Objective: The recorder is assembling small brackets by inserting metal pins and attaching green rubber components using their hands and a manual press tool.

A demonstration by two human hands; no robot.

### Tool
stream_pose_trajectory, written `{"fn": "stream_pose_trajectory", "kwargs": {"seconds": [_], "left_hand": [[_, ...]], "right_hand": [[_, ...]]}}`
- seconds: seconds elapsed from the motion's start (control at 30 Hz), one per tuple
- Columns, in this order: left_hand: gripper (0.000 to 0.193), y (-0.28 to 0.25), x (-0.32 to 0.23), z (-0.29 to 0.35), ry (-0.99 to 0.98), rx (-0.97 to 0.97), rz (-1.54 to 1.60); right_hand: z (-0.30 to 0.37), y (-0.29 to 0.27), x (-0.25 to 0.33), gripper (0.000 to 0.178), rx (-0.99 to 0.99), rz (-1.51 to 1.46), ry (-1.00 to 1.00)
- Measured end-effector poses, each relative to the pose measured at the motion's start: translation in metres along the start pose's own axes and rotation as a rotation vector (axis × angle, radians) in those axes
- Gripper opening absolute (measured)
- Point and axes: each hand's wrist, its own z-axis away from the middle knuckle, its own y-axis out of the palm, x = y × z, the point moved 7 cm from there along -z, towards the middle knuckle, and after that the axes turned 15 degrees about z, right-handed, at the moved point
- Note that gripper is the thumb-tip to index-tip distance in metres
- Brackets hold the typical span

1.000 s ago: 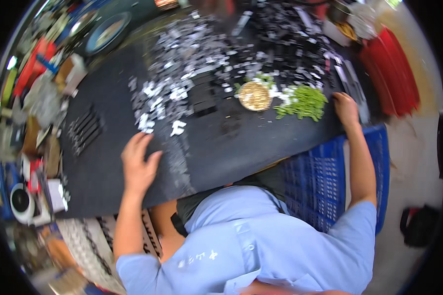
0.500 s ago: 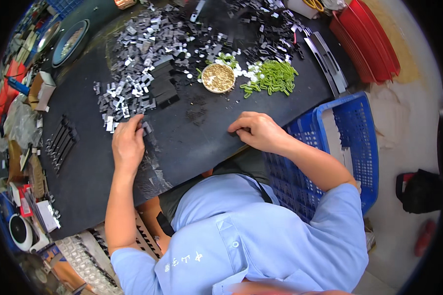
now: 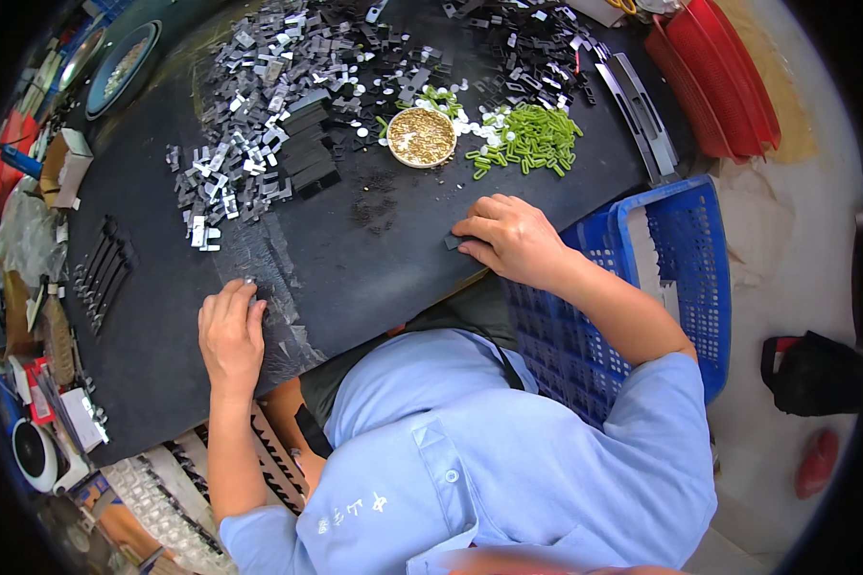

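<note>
Pinching small silvery piece (image 3: 249,280) at 1 o'clock of left grip (image 3: 230,335); fingers bent, back of hand up, forearm from 6 o'clock. Over tabletop (image 3: 374,278), grasping dark piece (image 3: 454,242) at 9 o'clock of right grip (image 3: 516,240); fingers curled, forearm from 4 o'clock.

On the tabletop (image 3: 374,278), a strip stack (image 3: 309,144) lies between the bracket pile (image 3: 244,110) at left and the dish (image 3: 403,160); the link heap (image 3: 537,140) lies right of the dish. Nearer sits the right hand (image 3: 513,238), around a block (image 3: 454,242).
</note>
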Motion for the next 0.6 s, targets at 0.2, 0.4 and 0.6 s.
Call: {"fn": "stream_pose_trajectory", "kwargs": {"seconds": [0.2, 0.4, 0.6], "left_hand": [[0.034, 0.018, -0.032, 0.008, -0.258, 0.035, 0.739], [0.035, 0.066, -0.082, -0.003, -0.274, 0.146, 1.22], [0.034, 0.065, -0.08, 0.002, -0.264, 0.119, 1.134]], "right_hand": [[-0.009, -0.019, 0.029, 0.022, -0.171, -0.325, -0.067], [-0.021, -0.019, 0.078, 0.018, -0.165, -0.221, -0.25], [-0.021, -0.01, 0.086, 0.022, -0.094, -0.237, -0.312]]}}
